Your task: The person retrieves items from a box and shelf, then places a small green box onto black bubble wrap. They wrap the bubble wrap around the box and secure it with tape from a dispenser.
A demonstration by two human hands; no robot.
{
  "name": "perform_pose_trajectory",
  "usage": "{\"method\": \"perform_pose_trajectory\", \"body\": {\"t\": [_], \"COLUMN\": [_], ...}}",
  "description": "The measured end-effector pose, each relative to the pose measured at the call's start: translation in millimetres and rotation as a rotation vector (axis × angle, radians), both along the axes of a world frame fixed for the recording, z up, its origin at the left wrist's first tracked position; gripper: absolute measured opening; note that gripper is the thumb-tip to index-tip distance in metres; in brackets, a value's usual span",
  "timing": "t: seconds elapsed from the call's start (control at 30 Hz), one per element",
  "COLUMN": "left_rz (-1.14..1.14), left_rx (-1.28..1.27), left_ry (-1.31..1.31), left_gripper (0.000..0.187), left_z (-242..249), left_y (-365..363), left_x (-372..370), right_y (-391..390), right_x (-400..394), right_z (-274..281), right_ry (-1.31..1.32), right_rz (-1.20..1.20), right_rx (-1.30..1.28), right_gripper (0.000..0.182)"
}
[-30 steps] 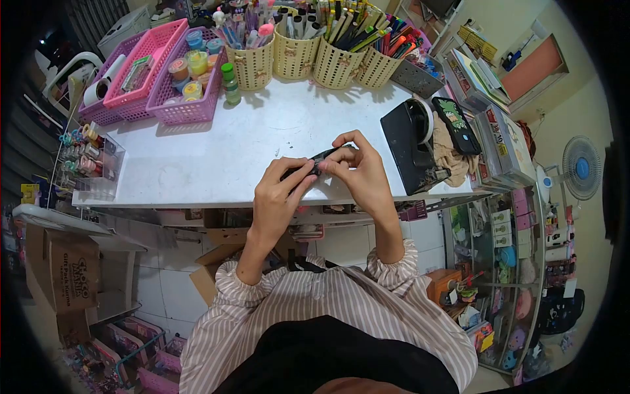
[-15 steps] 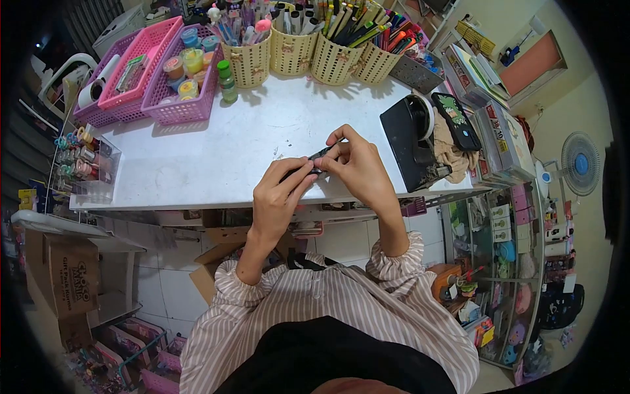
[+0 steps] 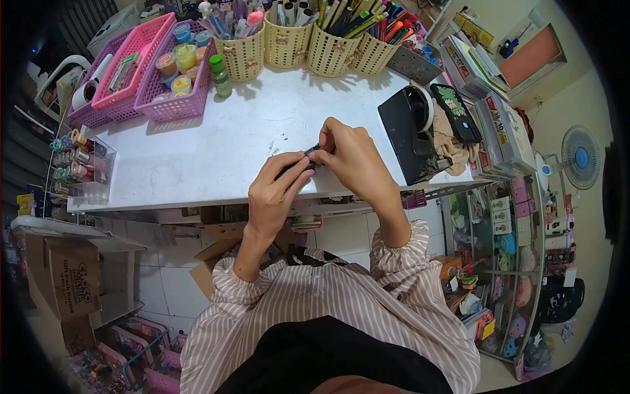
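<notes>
At far left, a perforated purple plastic basket (image 3: 172, 110) cradles round tubs (image 3: 186, 57); here's the left hand (image 3: 268, 188), fingers bent, nearly closed, pinching a small, slender dark object (image 3: 308, 152) by the smooth white tabletop's (image 3: 164, 157) near edge. And the right hand (image 3: 356, 159), curled, pinches its far end! Over right, an angular black tape dispenser (image 3: 400, 139) sits beside crumpled beige cloth (image 3: 454, 150).

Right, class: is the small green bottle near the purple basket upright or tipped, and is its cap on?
Upright, cap on: the green bottle stands on the white table, its green cap seated on top.
</notes>
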State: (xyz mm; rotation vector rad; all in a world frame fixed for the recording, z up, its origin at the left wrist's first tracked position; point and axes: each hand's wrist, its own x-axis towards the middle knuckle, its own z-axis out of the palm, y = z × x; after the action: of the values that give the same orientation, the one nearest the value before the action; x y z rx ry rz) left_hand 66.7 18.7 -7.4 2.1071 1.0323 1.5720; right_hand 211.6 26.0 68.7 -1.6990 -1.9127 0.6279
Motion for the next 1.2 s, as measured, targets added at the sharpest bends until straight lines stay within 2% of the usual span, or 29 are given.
{"method": "perform_pose_trajectory", "body": {"t": [0.1,0.33,0.4,0.53,0.6,0.67,0.83,0.9,1.03,1.2], "left_rz": [0.011,0.013,0.012,-0.069,-0.083,-0.097,-0.101,-0.097,-0.110,-0.099], "left_rx": [0.011,-0.046,-0.073,-0.061,-0.037,-0.130,-0.145,-0.144,-0.157,-0.132], "left_ry": [0.026,0.015,0.010,0.072,0.101,0.090,0.073,0.077,0.077,0.083], "left_gripper": [0.023,0.020,0.019,0.020,0.020,0.019,0.019,0.019,0.020,0.022], "left_z": [1,6,7,6,7,8,11,11,14,10], "left_y": [0,-1,-1,3,3,2,3,3,5,4], "left_x": [-1,-1,0,-4,-5,-6,-6,-6,-7,-5], "right_y": [2,2,0,-2,-3,-6,-14,-18,-18,-21], "right_x": [-2,-1,3,6,8,10,14,15,17,10], "right_z": [-5,-2,0,-7,-17,-20,-36,-44,-59,-63], "right_ry": [-0.133,-0.258,-0.150,-0.110,-0.076,-0.033,0.147,0.228,0.190,0.113], "right_rz": [-0.007,-0.052,-0.020,-0.013,0.006,0.005,0.044,0.091,0.125,0.046], "right_rx": [0.092,0.099,0.003,0.000,0.118,0.097,0.101,0.280,0.379,0.436], "right_gripper": [0.022,0.028,0.028,0.028,0.030,0.029,0.026,0.023,0.023,0.025]}}
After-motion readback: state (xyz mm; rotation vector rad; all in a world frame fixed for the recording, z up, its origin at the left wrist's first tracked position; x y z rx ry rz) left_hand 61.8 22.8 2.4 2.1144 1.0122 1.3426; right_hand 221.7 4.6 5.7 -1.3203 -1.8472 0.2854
